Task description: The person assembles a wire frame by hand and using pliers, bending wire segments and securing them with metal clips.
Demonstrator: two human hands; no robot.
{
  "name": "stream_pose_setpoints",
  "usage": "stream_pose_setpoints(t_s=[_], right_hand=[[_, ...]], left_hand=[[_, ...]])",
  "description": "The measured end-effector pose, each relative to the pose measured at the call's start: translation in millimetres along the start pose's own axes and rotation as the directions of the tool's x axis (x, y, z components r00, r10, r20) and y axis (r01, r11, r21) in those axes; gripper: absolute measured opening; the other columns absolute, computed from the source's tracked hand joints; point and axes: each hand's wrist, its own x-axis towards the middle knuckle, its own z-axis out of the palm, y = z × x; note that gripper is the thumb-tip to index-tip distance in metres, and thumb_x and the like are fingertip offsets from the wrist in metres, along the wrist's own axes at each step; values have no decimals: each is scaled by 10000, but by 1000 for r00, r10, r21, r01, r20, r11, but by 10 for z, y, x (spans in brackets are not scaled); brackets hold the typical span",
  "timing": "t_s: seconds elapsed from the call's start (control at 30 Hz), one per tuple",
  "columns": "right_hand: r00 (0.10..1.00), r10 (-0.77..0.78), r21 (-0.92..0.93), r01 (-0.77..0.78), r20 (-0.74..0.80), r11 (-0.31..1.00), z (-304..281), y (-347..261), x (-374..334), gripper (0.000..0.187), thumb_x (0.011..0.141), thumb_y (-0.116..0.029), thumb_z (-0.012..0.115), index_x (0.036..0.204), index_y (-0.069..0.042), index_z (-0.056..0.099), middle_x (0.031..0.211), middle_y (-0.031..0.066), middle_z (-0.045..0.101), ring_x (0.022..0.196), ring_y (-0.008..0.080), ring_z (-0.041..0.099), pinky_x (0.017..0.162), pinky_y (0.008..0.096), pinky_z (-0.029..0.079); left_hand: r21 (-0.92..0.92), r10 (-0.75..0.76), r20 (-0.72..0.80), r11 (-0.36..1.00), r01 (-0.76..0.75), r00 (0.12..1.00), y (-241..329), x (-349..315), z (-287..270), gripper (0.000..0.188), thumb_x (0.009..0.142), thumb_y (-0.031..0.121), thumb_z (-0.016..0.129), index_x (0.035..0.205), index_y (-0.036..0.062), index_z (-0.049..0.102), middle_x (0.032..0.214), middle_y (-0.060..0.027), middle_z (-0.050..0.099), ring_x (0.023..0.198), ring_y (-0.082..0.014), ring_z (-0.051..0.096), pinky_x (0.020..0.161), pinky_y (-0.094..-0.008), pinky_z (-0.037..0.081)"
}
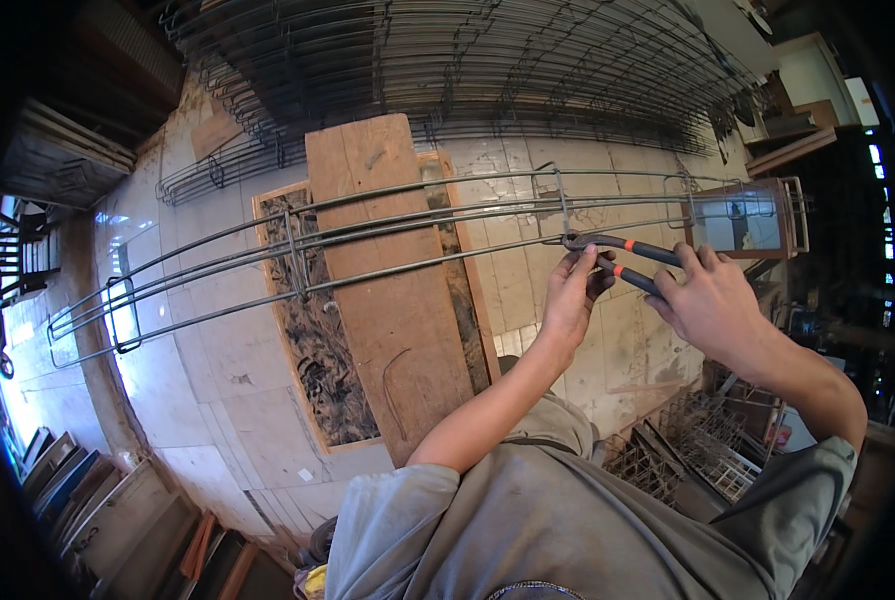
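Note:
A long cage of steel bars [397, 268] runs across the view, with bent wire stirrups [293, 250] around its bars. My right hand [712, 300] grips the dark handles of a pair of pincers [655, 253] with orange bands. Their handles are spread apart, and the head sits at the near bar beside one stirrup [563, 205]. Just below that joint, my left hand [569, 295] has its fingers pinched together against the pincers' head. What those fingers hold is too small to tell.
Under the cage lies a wooden plank [387, 330] on a wood-framed panel [332, 385]. A glass-topped wooden box [757, 225] stands beneath the cage's right end. Many similar cages [487, 60] are stacked along the far side. Boards [117, 510] lean at the lower left; wire racks [707, 435] sit at the right.

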Motion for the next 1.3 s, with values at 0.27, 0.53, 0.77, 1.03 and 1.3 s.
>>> stream_pose_setpoints(t_s=[0.27,0.53,0.77,1.03,1.3], right_hand=[[862,80,746,-476,500,466,40,667,290,383,1019,-404,513,998,-33,607,704,62,628,564,135,545,553,302,473],[767,19,716,-606,641,346,2,747,328,400,1047,-432,427,1081,-51,544,814,64,650,601,116,567,538,279,497],[665,-98,643,-743,740,-188,309,648,109,437,1056,-444,365,1153,-29,460,879,201,626,598,243,609,575,417,591],[999,-14,92,12,29,996,-31,293,-102,543,934,-368,614,1322,-23,456,1090,128,609,889,285,642,806,465,534],[987,-104,-361,52,-126,931,334,320,-92,727,793,-406,727,1354,3,511,1009,114,576,889,266,606,741,389,530]], left_hand=[[85,-76,-147,992,89,986,172,-414,458,574,997,297,596,1370,-46,327,1164,-183,647,1003,-254,678,840,-346,561],[747,2,289,625,-226,957,-381,-844,-192,451,993,301,606,1283,-15,467,1098,-119,658,945,-186,659,806,-313,515],[-16,157,-50,987,-158,986,-461,143,379,347,978,378,621,1014,36,582,963,-99,671,931,-190,643,837,-343,509],[-236,160,-323,941,-243,933,-447,149,784,194,944,208,652,921,55,536,833,-80,623,775,-184,625,741,-345,514],[-50,143,-309,985,-166,940,-332,47,750,297,956,317,650,972,38,550,890,-72,625,867,-157,584,815,-322,462]])
